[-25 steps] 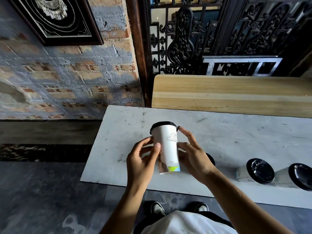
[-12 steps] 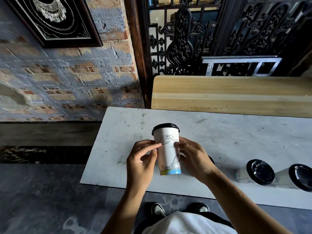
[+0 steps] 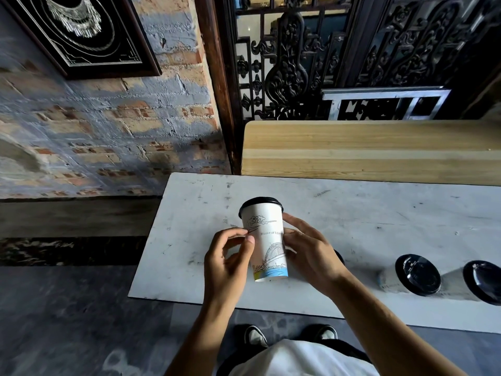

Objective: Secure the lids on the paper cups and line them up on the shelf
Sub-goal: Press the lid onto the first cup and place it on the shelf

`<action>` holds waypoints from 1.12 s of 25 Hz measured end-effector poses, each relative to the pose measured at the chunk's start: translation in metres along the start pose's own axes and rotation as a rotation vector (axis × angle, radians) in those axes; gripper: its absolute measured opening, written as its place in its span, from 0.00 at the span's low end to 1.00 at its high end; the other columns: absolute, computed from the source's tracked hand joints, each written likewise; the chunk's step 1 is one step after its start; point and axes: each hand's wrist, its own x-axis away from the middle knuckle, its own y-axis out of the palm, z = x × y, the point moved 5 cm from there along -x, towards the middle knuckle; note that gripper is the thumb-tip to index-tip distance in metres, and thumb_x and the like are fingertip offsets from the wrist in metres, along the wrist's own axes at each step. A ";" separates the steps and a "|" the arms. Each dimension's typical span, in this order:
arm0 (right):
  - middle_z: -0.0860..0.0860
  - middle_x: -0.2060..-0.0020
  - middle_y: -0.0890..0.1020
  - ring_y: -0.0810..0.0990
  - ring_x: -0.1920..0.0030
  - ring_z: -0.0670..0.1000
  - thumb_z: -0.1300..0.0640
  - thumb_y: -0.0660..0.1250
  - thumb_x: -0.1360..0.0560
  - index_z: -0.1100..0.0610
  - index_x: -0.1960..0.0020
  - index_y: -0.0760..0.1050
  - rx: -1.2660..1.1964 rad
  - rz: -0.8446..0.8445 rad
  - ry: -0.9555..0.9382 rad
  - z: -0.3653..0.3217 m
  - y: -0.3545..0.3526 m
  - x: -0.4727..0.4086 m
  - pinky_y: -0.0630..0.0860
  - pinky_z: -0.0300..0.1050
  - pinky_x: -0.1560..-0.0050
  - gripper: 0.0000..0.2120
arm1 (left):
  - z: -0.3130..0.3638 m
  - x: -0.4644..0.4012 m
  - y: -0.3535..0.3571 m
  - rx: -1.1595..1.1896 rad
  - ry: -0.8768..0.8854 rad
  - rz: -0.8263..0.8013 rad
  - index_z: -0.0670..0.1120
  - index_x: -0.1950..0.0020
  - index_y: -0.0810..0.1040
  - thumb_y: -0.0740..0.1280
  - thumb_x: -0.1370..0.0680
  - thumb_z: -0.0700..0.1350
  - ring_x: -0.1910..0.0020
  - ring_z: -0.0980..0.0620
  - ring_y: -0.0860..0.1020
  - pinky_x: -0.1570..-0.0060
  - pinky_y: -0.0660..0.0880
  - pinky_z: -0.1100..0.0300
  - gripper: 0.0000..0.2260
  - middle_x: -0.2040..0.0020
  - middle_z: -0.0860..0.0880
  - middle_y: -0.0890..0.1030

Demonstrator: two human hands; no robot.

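Observation:
A white paper cup with line drawings and a black lid is held upright above the white table. My left hand touches its left side with thumb and fingertips. My right hand wraps its right side. Two more lidded cups stand near the table's front edge on the right. Another black lid peeks out behind my right hand; what it sits on is hidden.
A wooden shelf runs behind the table, against a dark carved screen. A brick wall with a framed picture is at the left. The table's left edge drops to a grey floor.
The cup has been turned in my hands, showing a bridge drawing now. My left fingers shifted along its side, and the cup stands more upright.

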 end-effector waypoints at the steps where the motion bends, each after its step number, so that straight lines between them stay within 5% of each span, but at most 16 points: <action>1: 0.64 0.44 0.84 0.81 0.46 0.59 0.64 0.68 0.27 0.59 0.28 0.72 -0.004 0.006 -0.010 0.000 -0.002 -0.001 0.75 0.53 0.45 0.27 | 0.000 0.001 0.000 0.002 -0.007 -0.001 0.43 0.48 0.81 0.73 0.23 0.37 0.51 0.60 0.83 0.54 0.77 0.70 0.05 0.51 0.48 0.85; 4: 0.67 0.39 0.83 0.81 0.43 0.61 0.66 0.72 0.30 0.60 0.25 0.68 -0.007 -0.039 -0.025 -0.001 0.000 -0.001 0.75 0.54 0.41 0.35 | -0.004 0.000 -0.001 -0.004 -0.035 0.000 0.44 0.48 0.80 0.73 0.23 0.37 0.53 0.61 0.83 0.55 0.77 0.71 0.06 0.51 0.48 0.86; 8: 0.71 0.37 0.78 0.82 0.42 0.62 0.67 0.72 0.28 0.59 0.29 0.76 0.053 -0.149 -0.016 -0.003 0.014 0.004 0.79 0.55 0.38 0.27 | -0.008 -0.002 -0.006 -0.104 -0.006 0.027 0.48 0.48 0.81 0.71 0.22 0.37 0.56 0.58 0.83 0.56 0.79 0.64 0.07 0.50 0.47 0.85; 15: 0.63 0.42 0.81 0.85 0.48 0.55 0.71 0.71 0.31 0.58 0.29 0.72 -0.022 -0.109 -0.029 -0.001 0.012 0.004 0.81 0.44 0.51 0.31 | 0.002 -0.002 -0.008 -0.219 0.148 -0.002 0.54 0.48 0.84 0.66 0.27 0.24 0.52 0.51 0.81 0.55 0.79 0.66 0.25 0.48 0.48 0.80; 18: 0.61 0.43 0.83 0.84 0.48 0.55 0.73 0.68 0.31 0.61 0.29 0.72 -0.059 -0.118 -0.046 -0.003 0.013 0.003 0.81 0.44 0.51 0.31 | -0.001 -0.002 -0.008 -0.152 0.075 0.024 0.53 0.48 0.83 0.67 0.25 0.27 0.50 0.53 0.82 0.54 0.78 0.66 0.21 0.47 0.46 0.83; 24: 0.60 0.43 0.79 0.82 0.43 0.59 0.76 0.66 0.32 0.59 0.37 0.78 -0.070 -0.108 -0.119 -0.003 0.006 -0.001 0.79 0.48 0.43 0.26 | -0.006 -0.002 -0.008 -0.002 -0.045 0.007 0.51 0.49 0.81 0.74 0.24 0.47 0.54 0.60 0.84 0.53 0.80 0.64 0.06 0.53 0.59 0.87; 28: 0.62 0.36 0.76 0.81 0.39 0.58 0.73 0.75 0.35 0.62 0.29 0.72 -0.136 -0.050 -0.079 -0.001 0.001 -0.006 0.80 0.44 0.42 0.35 | -0.014 -0.003 -0.009 0.005 -0.060 0.016 0.52 0.49 0.82 0.74 0.24 0.48 0.52 0.58 0.85 0.49 0.80 0.54 0.05 0.52 0.56 0.88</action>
